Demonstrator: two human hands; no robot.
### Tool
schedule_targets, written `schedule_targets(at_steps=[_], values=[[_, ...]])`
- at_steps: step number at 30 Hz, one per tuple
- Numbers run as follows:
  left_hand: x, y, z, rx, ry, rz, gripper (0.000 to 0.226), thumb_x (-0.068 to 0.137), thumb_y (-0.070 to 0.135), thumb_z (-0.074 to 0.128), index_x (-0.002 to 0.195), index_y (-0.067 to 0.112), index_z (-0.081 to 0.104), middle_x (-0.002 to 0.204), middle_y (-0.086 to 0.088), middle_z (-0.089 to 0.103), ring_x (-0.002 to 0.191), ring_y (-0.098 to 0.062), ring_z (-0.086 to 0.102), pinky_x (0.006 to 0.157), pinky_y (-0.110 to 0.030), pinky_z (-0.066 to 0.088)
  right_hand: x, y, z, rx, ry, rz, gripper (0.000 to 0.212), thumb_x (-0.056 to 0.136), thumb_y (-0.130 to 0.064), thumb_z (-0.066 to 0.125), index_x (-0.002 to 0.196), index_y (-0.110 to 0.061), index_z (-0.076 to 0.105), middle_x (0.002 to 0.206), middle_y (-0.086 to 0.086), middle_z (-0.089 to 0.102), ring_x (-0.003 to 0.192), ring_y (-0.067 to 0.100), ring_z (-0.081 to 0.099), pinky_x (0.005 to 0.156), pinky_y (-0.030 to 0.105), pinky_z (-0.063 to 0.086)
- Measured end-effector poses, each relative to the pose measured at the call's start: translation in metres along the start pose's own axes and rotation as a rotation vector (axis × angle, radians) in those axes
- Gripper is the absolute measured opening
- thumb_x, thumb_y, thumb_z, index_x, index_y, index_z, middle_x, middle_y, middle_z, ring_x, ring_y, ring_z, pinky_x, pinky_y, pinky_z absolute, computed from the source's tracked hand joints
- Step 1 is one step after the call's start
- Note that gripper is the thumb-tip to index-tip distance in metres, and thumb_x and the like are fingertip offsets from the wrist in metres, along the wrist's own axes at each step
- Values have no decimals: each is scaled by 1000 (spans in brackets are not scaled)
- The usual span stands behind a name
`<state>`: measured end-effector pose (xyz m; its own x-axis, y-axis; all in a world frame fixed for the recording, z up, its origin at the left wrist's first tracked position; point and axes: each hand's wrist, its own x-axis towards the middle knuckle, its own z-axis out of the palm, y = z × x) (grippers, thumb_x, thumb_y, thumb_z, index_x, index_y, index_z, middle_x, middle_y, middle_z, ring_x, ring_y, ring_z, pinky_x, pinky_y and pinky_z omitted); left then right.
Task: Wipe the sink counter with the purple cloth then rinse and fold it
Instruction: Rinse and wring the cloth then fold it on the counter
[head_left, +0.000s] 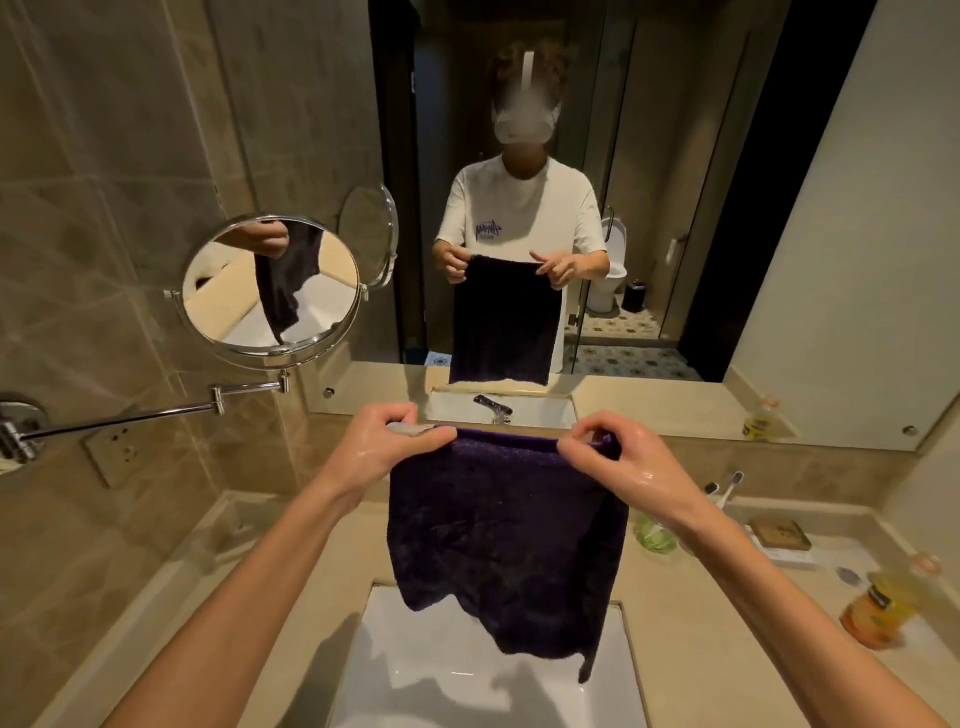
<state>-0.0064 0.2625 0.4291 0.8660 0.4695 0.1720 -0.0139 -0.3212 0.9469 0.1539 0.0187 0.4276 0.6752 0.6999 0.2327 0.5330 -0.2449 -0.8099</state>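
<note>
The purple cloth (506, 540) hangs in the air above the white sink (467, 675), stretched flat between two hands. The left hand (387, 441) pinches the top left corner with its fingers (415, 441) curled tightly on the edge, and the right hand (610, 457) pinches the top right corner in the same way, so both hold the cloth and nothing else. The lower edge of the cloth falls unevenly, with one corner hanging lower on the right side, just over the basin. The skin of both hands shines as if wet, and the cloth looks dark and heavy, so I judge that the wiping and the rinsing are probably finished, though the picture cannot prove it. The fold is not yet made: the cloth is open in one full layer. What is left, I think, is to bring the corners together and fold it. On the table (727, 623) at the right stand an orange bottle (878, 608), a green glass (655, 535) and toothbrushes (724, 488). The tap (493, 407) is far behind the cloth.
</note>
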Motion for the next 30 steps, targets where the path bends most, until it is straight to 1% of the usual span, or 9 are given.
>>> schedule_targets(at_steps=[4,7,11,15,17,21,24,27,30], values=[[12,10,7,-57,38,52,47,94,3,69,58,19,43,91,-6,70,86,-13,64,80,-31,46,6,-13,0,-157,79,-127,50,83,-45,79,59,-18,45,61,-5,49,58,6,43,55,22,33],[14,21,15,-98,-55,64,34,99,-9,50,88,19,65,112,-16,73,108,-21,70,87,-32,55,11,-22,1,-15,92,-151,48,92,-30,73,55,-24,43,66,-5,47,61,7,44,58,24,35],[21,32,24,-26,-53,84,42,107,6,46,126,34,70,118,-9,68,117,-23,64,97,-35,55,16,-28,3,172,-12,-101,22,102,-17,57,84,-5,50,91,16,60,78,15,53,72,37,45],[24,42,47,138,-55,98,16,103,24,60,90,23,70,96,2,69,98,-17,64,82,-29,48,16,-42,14,50,-34,-155,21,106,-7,42,107,-28,46,101,6,62,85,18,58,73,34,50],[23,48,59,49,-26,64,30,101,41,60,80,20,62,84,-1,65,87,-18,63,77,-32,49,15,-53,22,115,61,-182,20,106,-6,41,115,-21,49,107,-1,61,93,4,60,76,17,51],[21,62,81,-364,-63,-101,76,85,77,53,117,10,68,115,-17,74,108,-27,74,95,-41,59,20,-64,42,403,141,-128,8,108,-20,44,109,-21,51,103,-1,61,90,-5,61,78,17,52],[21,71,95,-521,-114,-132,82,80,85,52,110,12,75,113,-18,75,112,-26,73,105,-46,56,27,-63,62,423,185,-93,21,100,-53,49,109,-34,48,118,5,58,115,21,60,94,41,56],[21,75,93,-640,-93,-132,69,85,80,46,85,14,67,99,-11,75,106,-26,72,101,-45,56,28,-64,68,429,192,-131,30,98,-51,57,119,-37,41,130,2,44,124,15,54,89,21,56],[21,70,75,-715,-155,-156,77,89,80,38,113,9,60,119,-18,69,116,-31,67,102,-47,55,31,-55,63,394,125,-148,50,91,-53,64,131,-33,42,133,-2,46,118,3,57,91,19,56]])
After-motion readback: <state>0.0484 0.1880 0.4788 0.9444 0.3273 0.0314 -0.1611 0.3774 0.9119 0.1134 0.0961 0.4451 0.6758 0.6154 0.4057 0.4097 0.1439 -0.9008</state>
